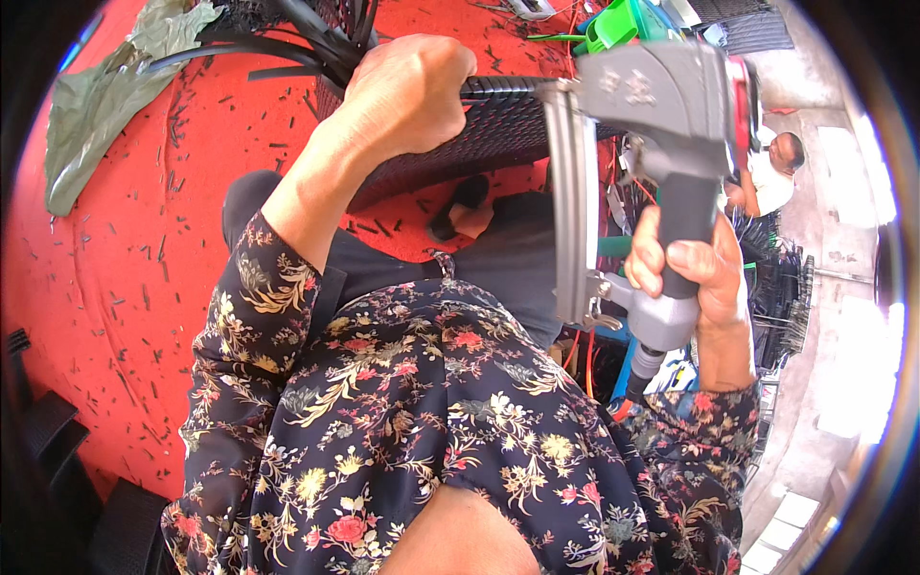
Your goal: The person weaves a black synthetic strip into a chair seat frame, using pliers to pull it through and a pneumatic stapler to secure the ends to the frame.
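My right hand (714, 268) is wrapped round the handle of a grey and black air stapler (661, 96), whose long metal magazine (573, 211) points down toward me. The stapler's nose meets or nearly meets the black-wrapped rim (503, 89) of a dark woven basket-like piece (489, 139); contact cannot be made out. My left hand (407, 96) is closed over that rim, to the left of the stapler. Loose flat black strips (302, 48) stick out beyond it to the upper left. The woven piece stands before my knees, partly hidden by my left hand and forearm.
Short black scraps litter the red floor covering (115, 287). A crumpled grey-green sheet (96, 125) lies at the left. At the upper right is a bright green scoop-like container (613, 27). Another person (771, 172) sits at the right, near heaped black material (781, 297).
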The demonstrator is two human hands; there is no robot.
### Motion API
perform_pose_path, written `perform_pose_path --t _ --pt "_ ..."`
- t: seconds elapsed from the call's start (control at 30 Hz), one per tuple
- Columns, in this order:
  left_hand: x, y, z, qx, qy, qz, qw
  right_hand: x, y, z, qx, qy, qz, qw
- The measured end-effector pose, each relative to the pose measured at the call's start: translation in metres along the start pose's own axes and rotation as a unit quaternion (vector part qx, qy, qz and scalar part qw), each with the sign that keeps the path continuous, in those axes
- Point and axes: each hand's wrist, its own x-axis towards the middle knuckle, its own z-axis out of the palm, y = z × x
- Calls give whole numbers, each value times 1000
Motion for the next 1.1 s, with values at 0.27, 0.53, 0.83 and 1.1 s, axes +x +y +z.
perform_pose_path --t 0.27,0.53,0.83,1.1 --pt "12 -18 -4 -10 -58 4 998 -90 64 -79 -36 306 -8 951" --pt "16 -75 -6 -32 -35 -60 997 -148 195 -191 -209 478 215 825" --pt "21 -107 -22 -85 -100 -73 989 -151 230 -199 -456 529 301 649" --pt "24 -120 -32 -141 -126 -92 978 -324 277 -262 -506 568 362 538"
